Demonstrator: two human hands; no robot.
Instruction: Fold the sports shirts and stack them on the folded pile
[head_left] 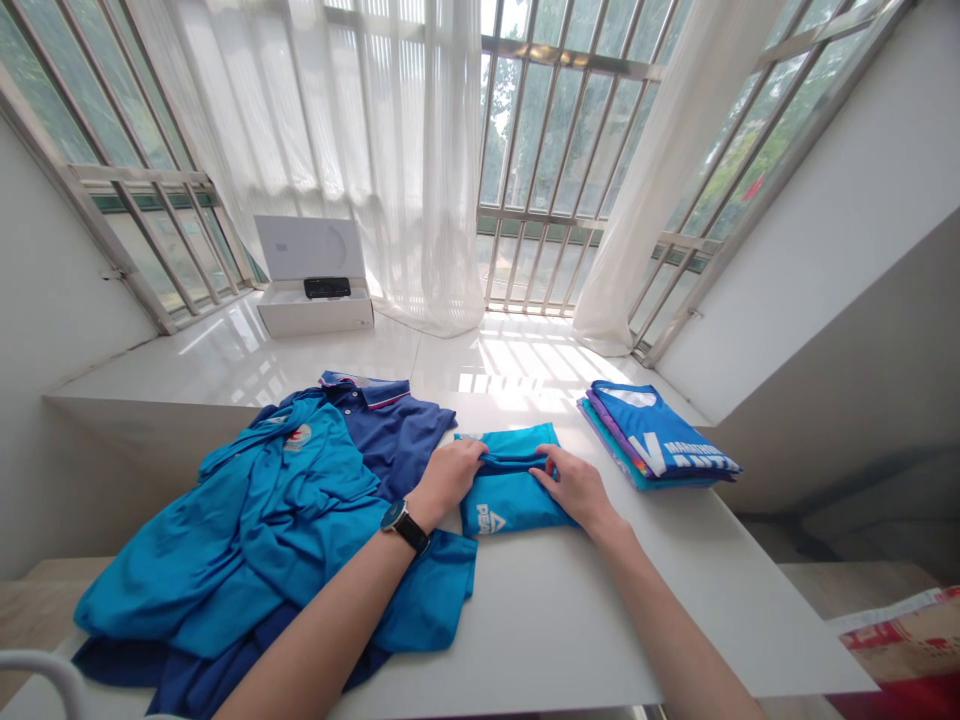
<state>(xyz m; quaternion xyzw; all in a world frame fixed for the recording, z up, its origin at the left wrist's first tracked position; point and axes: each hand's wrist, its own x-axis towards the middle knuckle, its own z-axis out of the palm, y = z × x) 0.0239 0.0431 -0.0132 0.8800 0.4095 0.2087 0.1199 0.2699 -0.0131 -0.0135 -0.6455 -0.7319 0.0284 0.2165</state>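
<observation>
left hand (448, 478) and right hand (574, 490) flat on folded teal shirt (510, 500)
both open, pressing down, no pinch; blue polo heap (300, 520) just left, folded jerseys (652, 435) right

You're getting bright daylight pouring through the sheer curtains (420, 150) across the top of the frame, you're catching hard glare on the glossy white sill (225, 365), and you're seeing the window bars (570, 57) bowing outward toward the upper corners.
</observation>
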